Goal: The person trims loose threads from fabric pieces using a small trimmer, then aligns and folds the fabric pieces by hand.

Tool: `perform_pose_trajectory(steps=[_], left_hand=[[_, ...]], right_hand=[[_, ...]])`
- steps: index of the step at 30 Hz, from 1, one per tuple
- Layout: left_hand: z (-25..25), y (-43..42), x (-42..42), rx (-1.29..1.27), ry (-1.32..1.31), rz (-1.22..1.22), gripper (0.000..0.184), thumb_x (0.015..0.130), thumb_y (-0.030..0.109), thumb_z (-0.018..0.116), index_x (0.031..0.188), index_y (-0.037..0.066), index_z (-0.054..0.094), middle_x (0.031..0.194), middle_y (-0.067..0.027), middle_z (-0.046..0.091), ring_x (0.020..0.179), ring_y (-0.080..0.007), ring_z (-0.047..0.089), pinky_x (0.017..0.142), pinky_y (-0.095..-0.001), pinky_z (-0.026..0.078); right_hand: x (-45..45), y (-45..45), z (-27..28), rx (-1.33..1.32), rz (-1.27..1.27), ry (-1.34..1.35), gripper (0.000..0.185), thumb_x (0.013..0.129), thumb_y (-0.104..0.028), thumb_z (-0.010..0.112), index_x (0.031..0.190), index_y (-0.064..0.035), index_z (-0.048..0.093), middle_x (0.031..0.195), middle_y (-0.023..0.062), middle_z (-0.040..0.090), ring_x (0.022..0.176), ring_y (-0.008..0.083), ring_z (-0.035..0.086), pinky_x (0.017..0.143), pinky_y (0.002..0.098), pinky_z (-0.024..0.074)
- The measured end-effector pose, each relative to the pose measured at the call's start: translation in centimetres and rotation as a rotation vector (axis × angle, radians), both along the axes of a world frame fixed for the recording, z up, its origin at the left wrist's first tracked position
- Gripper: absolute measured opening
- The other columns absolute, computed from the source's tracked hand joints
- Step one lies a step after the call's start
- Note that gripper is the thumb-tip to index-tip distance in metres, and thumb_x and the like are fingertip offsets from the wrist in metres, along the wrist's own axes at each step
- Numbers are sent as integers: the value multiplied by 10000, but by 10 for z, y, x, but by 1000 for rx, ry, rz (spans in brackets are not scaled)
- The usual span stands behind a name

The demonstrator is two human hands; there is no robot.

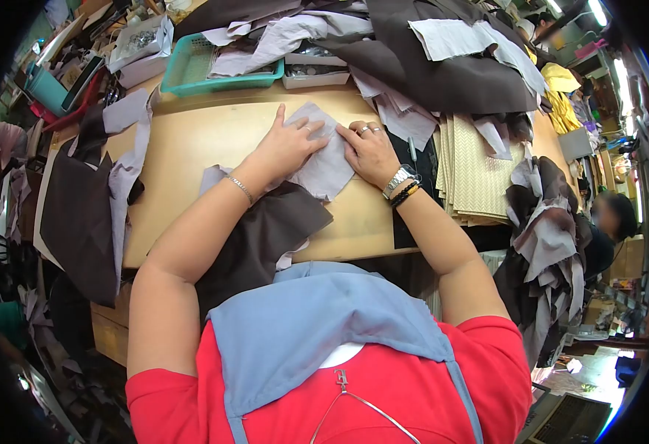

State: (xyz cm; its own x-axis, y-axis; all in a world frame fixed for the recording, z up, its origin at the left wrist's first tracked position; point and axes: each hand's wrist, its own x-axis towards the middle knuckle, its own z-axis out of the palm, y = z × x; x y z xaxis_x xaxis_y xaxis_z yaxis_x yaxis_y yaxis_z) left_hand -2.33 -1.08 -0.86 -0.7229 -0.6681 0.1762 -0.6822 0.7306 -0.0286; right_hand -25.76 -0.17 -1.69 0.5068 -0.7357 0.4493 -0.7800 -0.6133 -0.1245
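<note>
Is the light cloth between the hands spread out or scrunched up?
Spread out: the light cloth lies mostly flat on the table, and its lower edge shows. I cannot tell whether it is doubled underneath.

We could not see the part of the pale cloth (324, 176) beneath the left grip (289, 146), nor the dark cloth's (283, 214) lower end behind the blue apron (324, 314). The upper edge cut off the fabric heap (439, 81). Small pieces (143, 38) in the white box (146, 69) were indistinct to us; a person's head (622, 214) at right looked blurred.
</note>
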Motion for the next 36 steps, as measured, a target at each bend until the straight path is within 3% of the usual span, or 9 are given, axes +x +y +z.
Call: perform_pose_trajectory(steps=[4,10,13,21,27,31,36], left_hand=[[-2,4,5,-24,-13,-16,320,914,221,552,1216,255,653,1409,-17,512,1301,-221,493,1090,-703,218],[6,18,15,-9,1,-44,290,899,216,561,1155,240,695,1390,-24,535,1311,-220,492,1111,-698,181],[8,25,19,-20,-14,-49,280,898,212,559,1135,240,705,1371,-12,552,1313,-198,491,1119,-694,166],[4,39,25,-90,-76,-113,254,896,201,546,1080,181,720,1274,36,610,1304,-149,488,1146,-668,125],[12,52,32,-42,-85,-138,248,887,192,560,1062,125,722,1194,27,650,1316,-161,472,1161,-653,70],[17,61,36,14,-77,-102,275,844,199,612,1078,102,718,1201,27,646,1321,-169,467,1160,-662,51],[22,72,36,69,-96,-56,349,799,207,636,1119,86,703,1219,1,633,1325,-193,465,1156,-672,25]], right_hand=[[-3,0,-1,23,52,52,347,851,-158,614,1197,-138,630,1145,71,628,1069,284,587,897,447,457],[-5,-2,-5,18,82,222,402,878,-160,590,1278,-167,560,1258,21,594,1205,243,548,1050,615,334],[-4,-2,-1,56,88,293,419,881,-154,567,1299,-179,538,1306,31,562,1220,252,541,1053,672,296],[-3,-2,-1,67,147,341,446,896,-119,499,1335,-194,508,1339,72,520,1307,264,463,1055,695,284],[0,-2,1,140,185,364,422,911,-138,478,1329,-183,509,1315,79,528,1294,279,470,1048,700,288],[-4,-6,-8,17,256,328,415,916,-150,475,1328,-182,512,1315,75,527,1290,277,474,1041,696,298],[1,0,2,99,230,427,421,917,-161,482,1337,-187,505,1336,64,513,1288,280,475,1025,689,325]])
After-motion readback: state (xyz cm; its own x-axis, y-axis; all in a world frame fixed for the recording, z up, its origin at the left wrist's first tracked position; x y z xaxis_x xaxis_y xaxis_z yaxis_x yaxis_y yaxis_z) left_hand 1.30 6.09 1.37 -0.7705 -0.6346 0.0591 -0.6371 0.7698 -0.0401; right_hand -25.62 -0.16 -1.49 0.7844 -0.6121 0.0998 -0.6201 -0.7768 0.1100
